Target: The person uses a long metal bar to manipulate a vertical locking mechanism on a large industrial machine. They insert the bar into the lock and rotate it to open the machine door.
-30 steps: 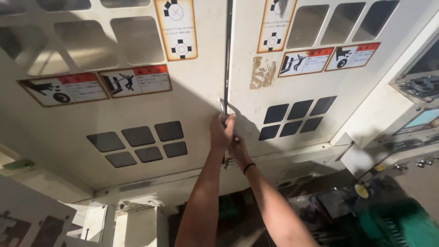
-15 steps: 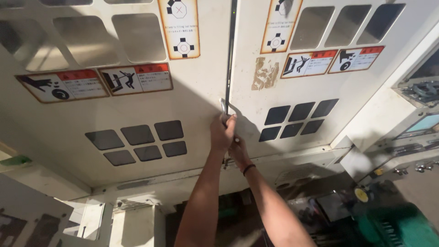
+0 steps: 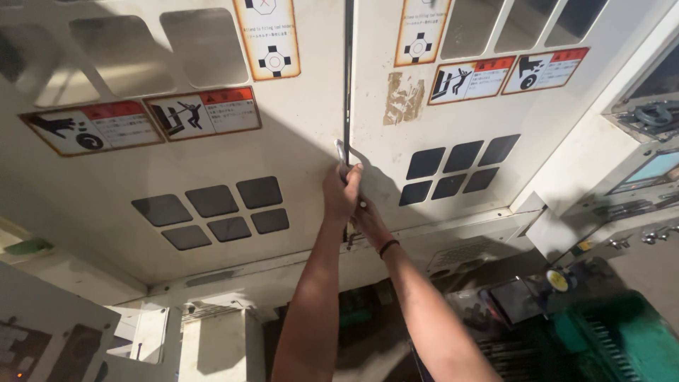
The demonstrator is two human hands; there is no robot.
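Closed around a slim metal handle (image 3: 341,154) at frame centre, the left hand (image 3: 341,192) grips it at the door seam (image 3: 348,85); the right hand (image 3: 368,221) sits just below, grip unclear. Orange-bordered rectangular warning labels (image 3: 205,112) occupy the upper left, matching labels (image 3: 511,73) the upper right.

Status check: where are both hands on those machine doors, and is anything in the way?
Left hand gripping metal handle at the seam between doors. Right hand just below, grip hidden. Nothing blocking the seam.
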